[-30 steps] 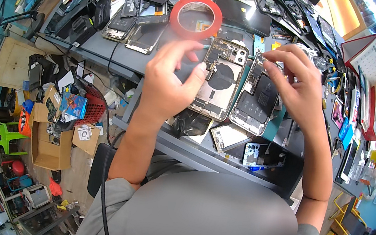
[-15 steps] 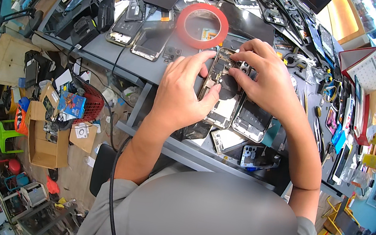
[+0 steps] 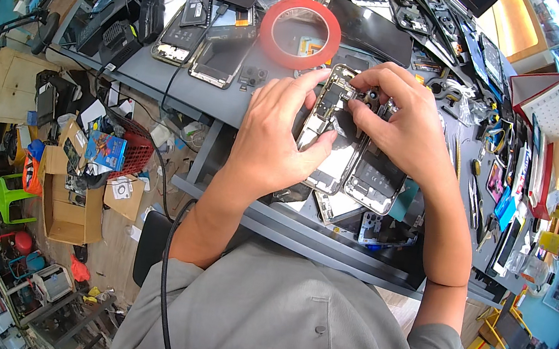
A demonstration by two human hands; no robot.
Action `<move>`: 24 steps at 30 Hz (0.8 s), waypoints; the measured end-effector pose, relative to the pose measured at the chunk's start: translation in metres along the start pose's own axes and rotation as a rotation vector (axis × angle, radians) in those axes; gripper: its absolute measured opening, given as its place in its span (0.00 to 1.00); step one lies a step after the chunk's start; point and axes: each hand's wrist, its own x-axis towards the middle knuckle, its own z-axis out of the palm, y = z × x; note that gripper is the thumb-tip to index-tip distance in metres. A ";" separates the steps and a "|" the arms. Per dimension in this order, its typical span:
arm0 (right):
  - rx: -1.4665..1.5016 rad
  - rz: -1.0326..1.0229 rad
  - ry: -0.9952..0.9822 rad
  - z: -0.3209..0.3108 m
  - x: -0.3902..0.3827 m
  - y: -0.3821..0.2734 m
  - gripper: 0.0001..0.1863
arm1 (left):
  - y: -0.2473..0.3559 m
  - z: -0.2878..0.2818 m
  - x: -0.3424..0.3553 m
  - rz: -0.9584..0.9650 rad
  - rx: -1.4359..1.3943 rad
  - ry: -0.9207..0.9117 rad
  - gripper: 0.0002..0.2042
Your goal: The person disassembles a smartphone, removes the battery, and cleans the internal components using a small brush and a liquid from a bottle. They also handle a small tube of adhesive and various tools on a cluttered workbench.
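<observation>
My left hand [image 3: 278, 131] grips an opened phone [image 3: 328, 156] with exposed circuit board and bare silver interior, fingers along its left side and thumb on its lower face. My right hand [image 3: 400, 127] is bent over this phone's upper part, thumb and forefinger at the board, on something too small to make out. Just right of it lies a second opened phone [image 3: 375, 181] with a black battery, partly under my right hand. A red tape roll [image 3: 271, 27] lies above the phones.
The grey desk [image 3: 133, 72] holds several phone parts, a dark screen panel [image 3: 368, 26], tools [image 3: 473, 202] at right and a standing calendar [image 3: 547, 101]. A black cable [image 3: 175, 81] hangs over the front edge. A drawer [image 3: 199, 163], red basket [image 3: 136, 154] and cardboard box [image 3: 70, 216] are below.
My right hand has moved left from the battery phone onto the left-hand phone. My left hand has shifted right, and that phone now sits at more of a slant.
</observation>
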 end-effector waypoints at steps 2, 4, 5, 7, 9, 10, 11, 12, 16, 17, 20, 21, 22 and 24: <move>0.014 0.002 0.016 0.001 0.000 0.000 0.12 | -0.001 0.000 -0.001 0.002 -0.005 0.006 0.39; 0.024 0.003 0.022 0.002 -0.002 0.002 0.12 | -0.002 0.001 -0.002 0.003 -0.010 0.006 0.39; 0.023 0.014 0.035 -0.002 -0.005 0.005 0.12 | 0.000 0.004 0.001 0.010 -0.019 -0.006 0.39; 0.000 -0.017 0.079 -0.004 -0.010 0.010 0.12 | 0.004 0.007 0.007 0.015 -0.026 -0.055 0.39; 0.007 -0.125 0.176 0.000 -0.017 0.023 0.15 | 0.007 0.012 0.008 0.019 -0.047 -0.083 0.39; 0.029 -0.184 0.183 0.007 -0.012 0.027 0.16 | 0.008 0.011 0.007 -0.002 -0.032 -0.085 0.38; 0.000 -0.150 0.188 0.014 -0.010 0.026 0.17 | 0.006 0.010 0.002 -0.034 -0.019 -0.077 0.38; -0.010 -0.156 0.196 0.021 -0.009 0.025 0.17 | 0.004 0.009 -0.002 -0.069 -0.003 -0.065 0.38; 0.125 -0.140 0.126 0.033 0.007 0.029 0.17 | -0.006 0.007 -0.006 -0.151 -0.052 -0.051 0.36; 0.068 -0.140 0.113 0.032 0.004 0.033 0.15 | -0.006 0.011 -0.006 -0.115 -0.043 -0.073 0.35; 0.048 -0.103 0.067 0.032 0.008 0.036 0.14 | -0.008 0.011 -0.008 -0.117 -0.043 -0.091 0.33; 0.059 -0.110 0.066 0.030 0.007 0.037 0.14 | -0.013 0.011 -0.007 -0.101 -0.043 -0.106 0.32; 0.070 -0.117 0.066 0.027 0.006 0.040 0.14 | -0.016 0.012 -0.005 -0.084 -0.043 -0.121 0.31; 0.061 -0.136 0.062 0.028 0.009 0.042 0.14 | -0.017 0.012 -0.004 -0.042 -0.031 -0.114 0.30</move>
